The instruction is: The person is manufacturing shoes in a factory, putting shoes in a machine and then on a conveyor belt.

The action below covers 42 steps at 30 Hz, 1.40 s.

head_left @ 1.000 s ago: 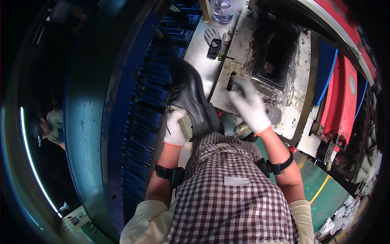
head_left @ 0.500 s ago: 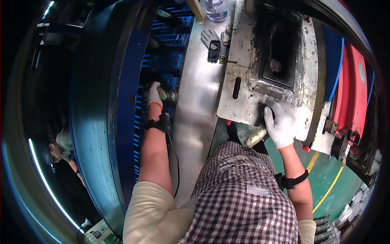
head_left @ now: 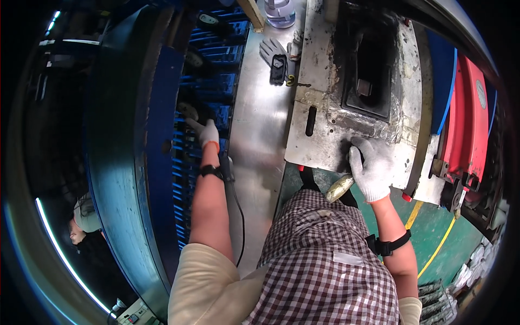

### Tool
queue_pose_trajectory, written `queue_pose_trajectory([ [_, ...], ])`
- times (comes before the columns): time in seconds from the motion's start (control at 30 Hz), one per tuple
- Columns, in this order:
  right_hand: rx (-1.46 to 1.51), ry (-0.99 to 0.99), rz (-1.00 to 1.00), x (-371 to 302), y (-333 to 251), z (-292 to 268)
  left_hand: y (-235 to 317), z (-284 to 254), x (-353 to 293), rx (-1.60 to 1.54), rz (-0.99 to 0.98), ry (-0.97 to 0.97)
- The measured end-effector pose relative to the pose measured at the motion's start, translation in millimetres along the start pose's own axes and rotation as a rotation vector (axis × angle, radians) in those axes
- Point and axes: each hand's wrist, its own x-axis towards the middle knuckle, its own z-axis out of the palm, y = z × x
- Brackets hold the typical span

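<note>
My left hand [head_left: 205, 133], in a white glove with an orange cuff, is over a rack of blue bars [head_left: 187, 157]. Its fingers are parted, one reaching toward a dark shoe-like piece with a pale oval [head_left: 188, 111] on the bars; whether they touch is unclear. My right hand [head_left: 372, 169], also gloved in white, rests at the near edge of a stained metal worktop [head_left: 314, 149]. A pale tool handle wrapped in clear tape [head_left: 339, 188] sticks out from under that hand, which is closed around it; the tool's working end is hidden.
Similar dark pieces [head_left: 194, 58] lie farther up the rack. A steel ledge [head_left: 249, 141] holds a grey glove [head_left: 272, 50], a black device [head_left: 278, 69] and a clear plastic container [head_left: 280, 13]. A black recessed tray [head_left: 371, 81] sits in the worktop. Red machinery [head_left: 465, 119] stands right; another person [head_left: 86, 216] is far left.
My left hand has let go of the dark piece, which now lies left of and beyond the fingers. My right hand stays on the worktop with the tool. The view has shifted slightly.
</note>
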Motion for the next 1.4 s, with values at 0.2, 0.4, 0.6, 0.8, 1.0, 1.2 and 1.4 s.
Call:
queue_pose_trajectory([
  [0.2,0.020,0.002,-0.013,-2.8,10.8,-6.8,12.4,9.1,-129.8,-0.532,0.209,-0.270],
  [0.4,0.285,0.046,-0.045,-13.0,28.0,-29.4,127.6,-11.1,-268.6,-0.507,0.842,-0.318],
  [0.6,0.455,0.328,0.079,-56.3,95.4,-77.3,226.5,-11.8,-380.1,-0.506,1.341,-0.528],
  [0.8,-0.127,0.885,0.419,-145.8,228.9,-198.9,311.2,27.4,-496.9,-0.462,1.687,-0.872],
  [1.0,-0.096,0.335,0.891,-254.3,354.4,-224.8,352.3,104.8,-606.3,-0.252,1.970,-0.859],
  [1.2,-0.183,0.247,1.048,-254.3,286.3,-207.2,346.5,174.2,-638.8,-0.065,2.167,-0.607],
  [1.4,0.025,0.010,0.975,-265.9,209.7,-202.1,358.3,174.0,-648.1,-0.036,2.165,-0.536],
])
